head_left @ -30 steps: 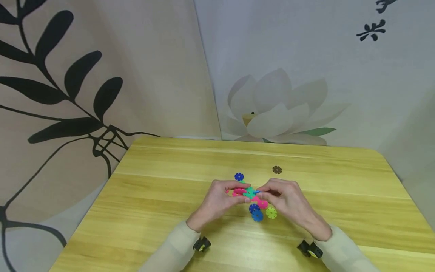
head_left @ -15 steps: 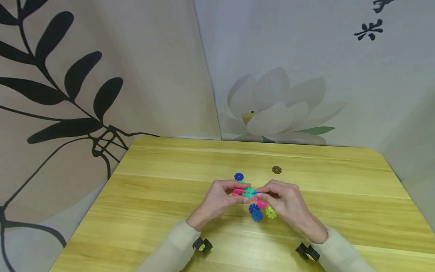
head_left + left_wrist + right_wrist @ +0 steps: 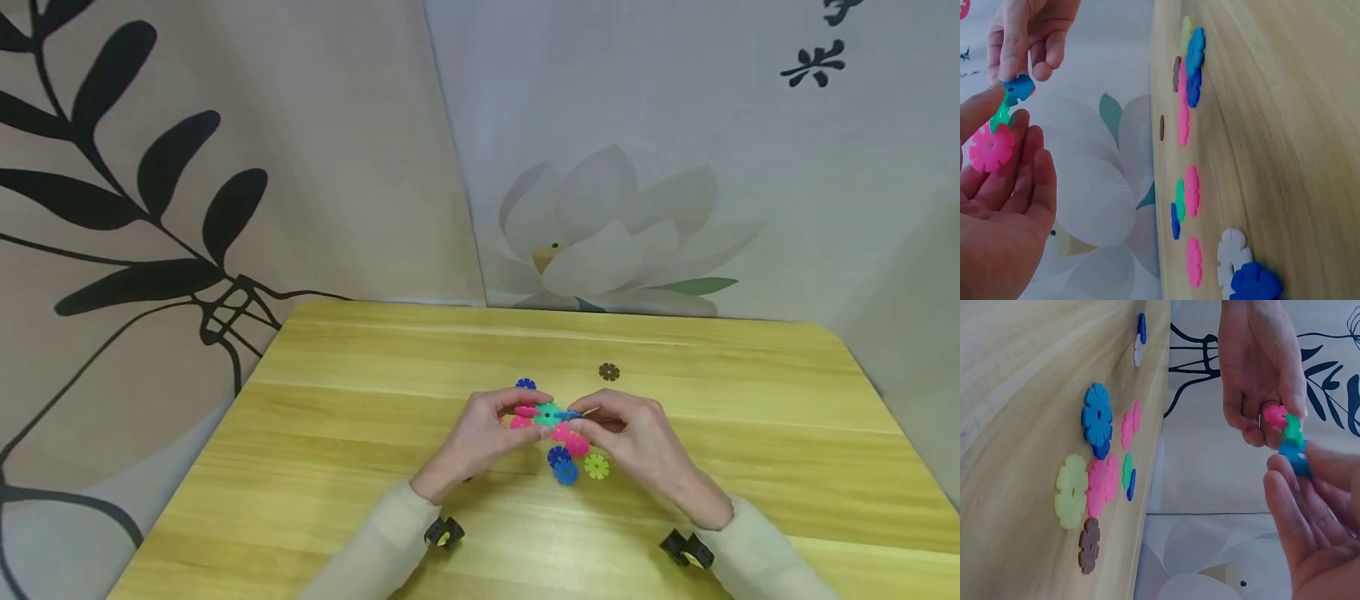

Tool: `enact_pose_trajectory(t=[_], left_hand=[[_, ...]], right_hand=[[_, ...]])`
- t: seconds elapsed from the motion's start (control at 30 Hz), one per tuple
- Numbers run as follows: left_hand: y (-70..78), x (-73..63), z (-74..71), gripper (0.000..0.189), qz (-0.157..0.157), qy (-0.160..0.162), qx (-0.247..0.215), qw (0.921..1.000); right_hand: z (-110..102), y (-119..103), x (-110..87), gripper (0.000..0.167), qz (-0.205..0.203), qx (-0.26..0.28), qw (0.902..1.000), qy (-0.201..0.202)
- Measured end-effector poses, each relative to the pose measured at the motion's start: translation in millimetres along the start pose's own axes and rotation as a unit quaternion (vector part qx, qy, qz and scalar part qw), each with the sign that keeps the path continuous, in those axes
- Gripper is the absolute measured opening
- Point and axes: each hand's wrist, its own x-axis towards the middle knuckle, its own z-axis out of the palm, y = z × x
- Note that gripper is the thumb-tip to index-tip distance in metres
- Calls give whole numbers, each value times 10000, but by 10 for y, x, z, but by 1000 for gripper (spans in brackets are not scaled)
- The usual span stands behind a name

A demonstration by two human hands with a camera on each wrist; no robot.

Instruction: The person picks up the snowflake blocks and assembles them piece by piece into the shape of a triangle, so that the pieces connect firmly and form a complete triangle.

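Between the two hands, just above the table, is a small joined chain of notched plastic snowflake discs. A green snowflake disc [image 3: 547,415] sits in its middle, with a pink snowflake disc [image 3: 991,148] at one end and a blue snowflake disc [image 3: 1294,456] at the other. My left hand [image 3: 476,437] pinches the green disc between thumb and fingers, the pink one lying near its palm. The blue disc's edge is pinched by the thumb and fingers of my right hand [image 3: 641,433]. In the head view, fingertips partly cover the chain.
Loose snowflake discs lie under and around the hands: a yellow-green disc [image 3: 597,466], a lighter blue disc [image 3: 566,472], several pink ones, and a brown disc [image 3: 609,372] farther back. A white disc [image 3: 1232,256] and a dark blue disc [image 3: 1255,282] overlap near the left wrist.
Both hands have risen slightly with the chain. More of the blue disc now shows beside the right fingertips, and the green disc has tilted a little. The loose discs have stayed put.
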Motion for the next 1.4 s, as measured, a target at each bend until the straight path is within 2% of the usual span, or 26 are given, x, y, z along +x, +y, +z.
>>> enact_pose_trajectory(t=[0.07, 0.23, 0.3, 0.4, 0.5, 0.63, 0.7, 0.83, 1.0, 1.1, 1.2, 1.4], left_hand=[[6, 0, -3, 29, 47, 5, 60, 10000], [9, -10, 6, 29, -29, 105, -57, 9999], [12, -14, 7, 29, -87, 157, -150, 9997], [11, -16, 5, 29, -115, 161, -232, 9995], [11, -18, -1, 31, -103, 92, -238, 9996], [17, -17, 0, 37, 25, -106, -169, 9998], [16, -13, 12, 41, 126, -156, -127, 9997], [9, -14, 45, 39, 180, -24, -71, 9998], [-1, -35, 59, 31, 61, 216, -84, 9997], [-16, -53, 53, 26, 9, 344, -149, 9993], [-33, -65, 42, 24, -17, 404, -168, 9990], [-52, -75, 34, 22, -53, 361, -206, 9991]], right_hand=[[0, -2, -2, 14, -24, -12, 10000, 83], [32, -14, 7, 16, -529, 48, 9982, 291], [46, -25, 7, 16, -542, 132, 9979, 330], [62, -38, -2, 14, -290, 255, 9988, 306], [69, -52, -4, 7, 195, 321, 9991, 187], [74, -64, 3, 3, 845, 358, 9957, 77], [75, -72, 1, 4, 1029, 376, 9940, 75], [79, -72, -7, 7, 1064, 382, 9936, 27], [35, 14, -20, 14, 886, 408, 9951, -140], [-31, 119, -20, 16, 705, 41, 9970, -301], [-108, 239, -9, 16, 524, -557, 9955, -561], [-241, 434, 21, 21, 570, -1256, 9805, -1401]])
